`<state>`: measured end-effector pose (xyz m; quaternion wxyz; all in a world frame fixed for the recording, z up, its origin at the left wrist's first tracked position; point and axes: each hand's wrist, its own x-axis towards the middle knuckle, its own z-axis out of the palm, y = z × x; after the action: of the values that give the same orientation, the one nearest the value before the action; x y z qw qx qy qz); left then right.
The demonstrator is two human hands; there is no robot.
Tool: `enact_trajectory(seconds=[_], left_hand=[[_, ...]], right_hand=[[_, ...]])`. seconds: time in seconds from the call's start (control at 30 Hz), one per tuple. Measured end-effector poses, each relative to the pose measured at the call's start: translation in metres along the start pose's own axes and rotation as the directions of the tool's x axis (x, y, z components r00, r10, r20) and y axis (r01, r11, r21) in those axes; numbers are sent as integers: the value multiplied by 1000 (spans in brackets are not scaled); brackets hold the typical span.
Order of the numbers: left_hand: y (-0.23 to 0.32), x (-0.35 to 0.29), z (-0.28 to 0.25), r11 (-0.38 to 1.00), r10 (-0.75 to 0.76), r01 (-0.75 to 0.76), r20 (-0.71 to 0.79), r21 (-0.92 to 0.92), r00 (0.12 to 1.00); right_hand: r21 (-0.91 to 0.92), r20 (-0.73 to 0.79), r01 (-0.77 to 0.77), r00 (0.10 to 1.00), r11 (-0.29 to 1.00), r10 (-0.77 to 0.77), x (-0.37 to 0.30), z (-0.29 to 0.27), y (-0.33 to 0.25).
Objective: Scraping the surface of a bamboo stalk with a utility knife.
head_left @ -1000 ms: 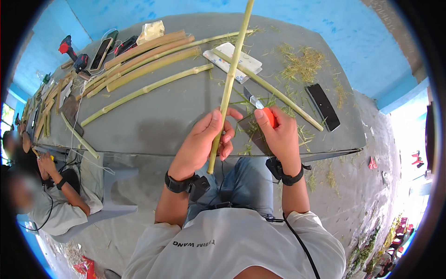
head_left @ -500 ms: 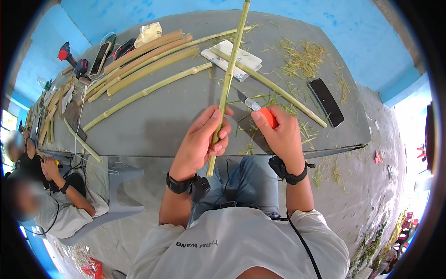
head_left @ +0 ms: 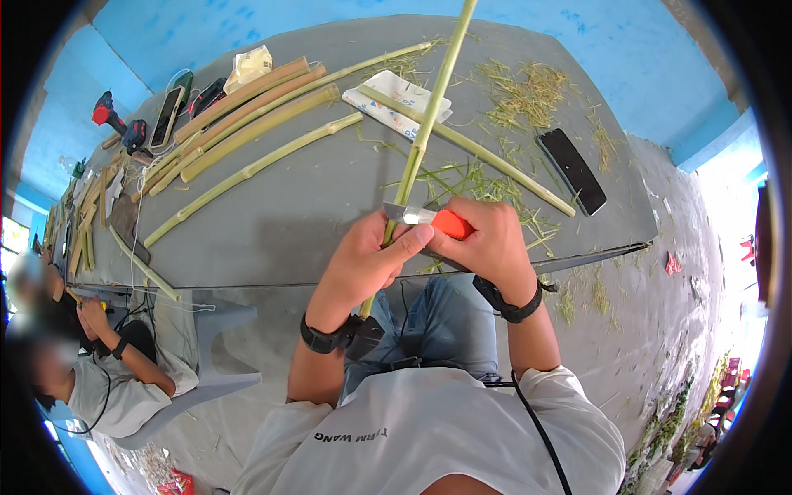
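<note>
My left hand (head_left: pixel 360 257) is closed around the lower part of a long green bamboo stick (head_left: pixel 429 115), which tilts up and away over the table. In my right hand (head_left: pixel 487 241) is an orange-handled knife (head_left: pixel 454 223). Its metal blade lies across the stick just above my left fingers, seemingly touching it. My left thumb reaches up to the blade's near side. Behind the held stick, another bamboo stick (head_left: pixel 511 170) rests diagonally across a white printed packet (head_left: pixel 386 117). Green shavings (head_left: pixel 478 183) are scattered beyond my right hand.
The grey table (head_left: pixel 272 247) carries several bamboo pieces (head_left: pixel 256 169) at left. A black phone (head_left: pixel 572 172) lies at right, below a heap of shavings (head_left: pixel 528 95). A red-black power drill (head_left: pixel 120 122) stands at far left. Another person (head_left: pixel 124 371) sits at the left.
The knife has moved left from beside the stick onto it. My left hand has shifted its grip, thumb now by the blade. The stick leans farther right.
</note>
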<state>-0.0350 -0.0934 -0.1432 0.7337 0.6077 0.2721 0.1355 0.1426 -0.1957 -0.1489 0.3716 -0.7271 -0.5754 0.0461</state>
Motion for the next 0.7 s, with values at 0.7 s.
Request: enact_trajectory(seconds=[0.7], left_hand=[[-12, 2, 21, 913, 238, -123, -262, 389, 935]], right_hand=[[85, -368, -240, 894, 967, 255, 0, -1, 3]])
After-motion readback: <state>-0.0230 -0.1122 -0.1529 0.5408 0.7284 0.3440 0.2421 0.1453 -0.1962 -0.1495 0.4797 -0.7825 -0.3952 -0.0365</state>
